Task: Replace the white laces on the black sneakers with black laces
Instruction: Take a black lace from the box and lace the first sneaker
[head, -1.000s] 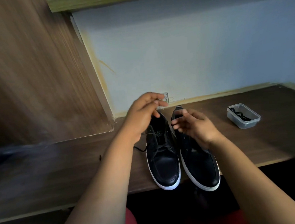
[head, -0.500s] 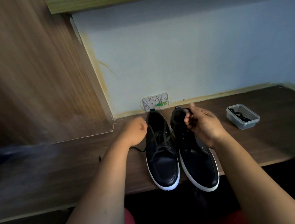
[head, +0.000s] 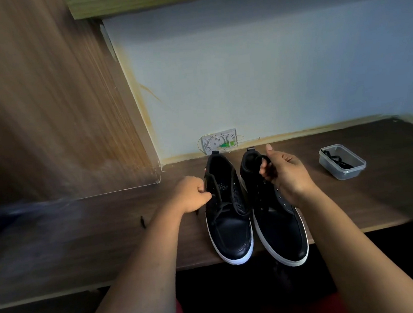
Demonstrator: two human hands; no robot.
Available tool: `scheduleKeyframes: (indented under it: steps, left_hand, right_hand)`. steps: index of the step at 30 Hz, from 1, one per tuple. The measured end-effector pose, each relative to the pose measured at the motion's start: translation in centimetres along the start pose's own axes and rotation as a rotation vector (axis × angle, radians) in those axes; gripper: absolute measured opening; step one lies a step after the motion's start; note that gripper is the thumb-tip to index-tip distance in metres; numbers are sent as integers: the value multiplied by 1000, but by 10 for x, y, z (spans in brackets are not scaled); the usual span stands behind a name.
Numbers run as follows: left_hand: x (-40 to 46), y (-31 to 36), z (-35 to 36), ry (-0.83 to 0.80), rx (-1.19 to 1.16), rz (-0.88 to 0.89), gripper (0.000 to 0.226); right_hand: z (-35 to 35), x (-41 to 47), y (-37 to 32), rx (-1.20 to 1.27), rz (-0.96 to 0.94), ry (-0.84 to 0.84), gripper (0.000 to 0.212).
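Two black sneakers with white soles stand side by side on the dark wooden desk point(head: 83, 240), toes toward me. The left sneaker point(head: 228, 231) has a black lace threaded through its eyelets. The right sneaker point(head: 281, 237) shows bare eyelets. My left hand point(head: 191, 194) is curled into a fist against the left sneaker's outer side and pinches its black lace point(head: 219, 208) near the top eyelets. My right hand point(head: 285, 172) hovers over the right sneaker's opening and grips a loop of another black lace point(head: 262, 158). No white lace is visible.
A small clear plastic tub point(head: 342, 163) with a black lace inside sits on the desk to the right. A white wall box point(head: 220, 141) is mounted just behind the shoes. A wooden side panel point(head: 48, 107) rises on the left. The desk's front edge runs under the toes.
My left hand dropped from above the shoes to the left sneaker's side and curled into a fist. My right hand shifted up and right, closing on a lace loop.
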State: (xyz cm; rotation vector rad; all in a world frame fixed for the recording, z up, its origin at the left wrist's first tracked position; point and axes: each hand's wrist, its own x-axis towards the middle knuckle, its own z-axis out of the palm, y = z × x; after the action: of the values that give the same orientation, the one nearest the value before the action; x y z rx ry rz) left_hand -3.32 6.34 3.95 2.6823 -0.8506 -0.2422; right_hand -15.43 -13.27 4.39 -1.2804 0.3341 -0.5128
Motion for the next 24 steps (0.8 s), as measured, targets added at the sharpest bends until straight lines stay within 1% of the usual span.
scheduleKeyframes:
  steps: [4,8,9,10,11,12,13,15,17,18,19,21,22,24]
  left_hand:
    - [-5,-16,-27,53,9,-95,29]
    - [-10,-23,-33,-54,66,-166,21]
    - [-11,-19,-30,-52,46,-158,20]
    - [-12,-13,-26,-24,-27,-133,22]
    - [-12,-5,-22,14,-161,-99,27]
    - [-12,6,-17,29,-353,-76,29]
    - [-12,20,-14,6,-569,-75,31]
    - [-10,44,-9,-112,-941,-138,34]
    - [-8,56,-6,-218,-1238,-230,29]
    - [-7,58,-6,-241,-1315,-241,24]
    - [-7,58,-7,-245,-1337,-226,20]
    - [-6,57,-10,-199,-1393,-198,23]
    - [-6,56,-12,-159,-1458,-216,25]
    - [-5,53,-17,-90,-1633,-312,26]
  right_hand:
    - [-2,2,2,-14,-1,8,45]
    - [-1,2,4,-31,-21,11,42]
    - [1,1,4,-66,-43,3,41]
    - [5,-1,5,-124,-78,-13,40]
    - [9,-3,7,-204,-127,-40,39]
    - [13,-6,8,-314,-190,-80,36]
    - [18,-10,9,-439,-263,-139,32]
    - [27,-17,9,-623,-416,-292,21]
    - [35,-24,11,-656,-475,-434,14]
    - [37,-25,13,-673,-489,-473,13]
    - [39,-27,14,-702,-501,-489,11]
    - [40,-26,21,-762,-482,-486,8]
    - [39,-26,24,-778,-448,-492,6]
    - [35,-23,30,-790,-341,-560,4]
